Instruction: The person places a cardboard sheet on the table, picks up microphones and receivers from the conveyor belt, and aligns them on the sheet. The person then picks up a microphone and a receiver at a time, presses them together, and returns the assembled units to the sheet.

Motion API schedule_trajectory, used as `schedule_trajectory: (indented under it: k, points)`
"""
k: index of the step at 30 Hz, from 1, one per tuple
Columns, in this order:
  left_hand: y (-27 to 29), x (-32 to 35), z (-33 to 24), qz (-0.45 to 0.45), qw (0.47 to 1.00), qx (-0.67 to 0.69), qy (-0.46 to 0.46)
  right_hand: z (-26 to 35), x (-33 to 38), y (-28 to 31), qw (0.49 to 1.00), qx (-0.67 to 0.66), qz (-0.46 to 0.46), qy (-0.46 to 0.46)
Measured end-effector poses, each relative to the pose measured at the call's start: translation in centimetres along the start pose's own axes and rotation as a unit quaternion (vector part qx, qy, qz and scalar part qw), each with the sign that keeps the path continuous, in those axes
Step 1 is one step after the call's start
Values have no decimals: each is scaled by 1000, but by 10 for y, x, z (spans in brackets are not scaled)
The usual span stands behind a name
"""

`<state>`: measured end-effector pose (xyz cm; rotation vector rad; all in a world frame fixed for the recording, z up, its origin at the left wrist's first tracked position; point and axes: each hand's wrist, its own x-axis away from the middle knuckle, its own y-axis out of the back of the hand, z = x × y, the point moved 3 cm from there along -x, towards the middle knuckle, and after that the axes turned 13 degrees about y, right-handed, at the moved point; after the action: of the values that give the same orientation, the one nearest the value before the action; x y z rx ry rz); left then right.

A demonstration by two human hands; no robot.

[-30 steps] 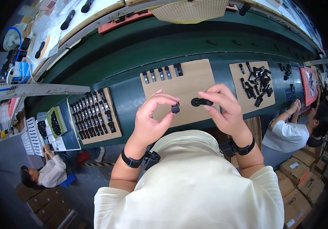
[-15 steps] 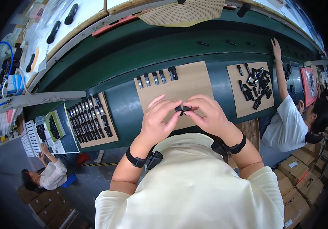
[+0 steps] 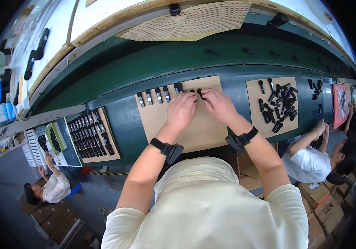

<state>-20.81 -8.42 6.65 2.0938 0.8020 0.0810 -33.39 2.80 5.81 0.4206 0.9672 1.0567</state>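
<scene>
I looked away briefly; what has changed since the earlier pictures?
The left hand and right hand moved away from the body to the far part of the cardboard, beside the row of black pieces. Whether they released anything is unclear. The row and right-side pile look unchanged.

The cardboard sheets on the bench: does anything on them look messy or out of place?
Yes, the black pieces on the right-hand sheet lie in a jumble, pointing every which way. That looks odd beside the tidy rows on the left-hand sheet. They're too small to judge for damage.
</scene>
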Motion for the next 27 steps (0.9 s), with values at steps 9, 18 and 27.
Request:
schedule_trajectory:
  k: [9,18,27]
  points:
    - [-39,12,13,20,995,-87,-42,-27,24,-24,996,38,66,51]
    - [-42,6,17,52,992,-111,-3,-33,23,-23,995,16,82,47]
    - [-37,-5,19,98,987,-129,17,-33,10,-16,993,-1,119,7]
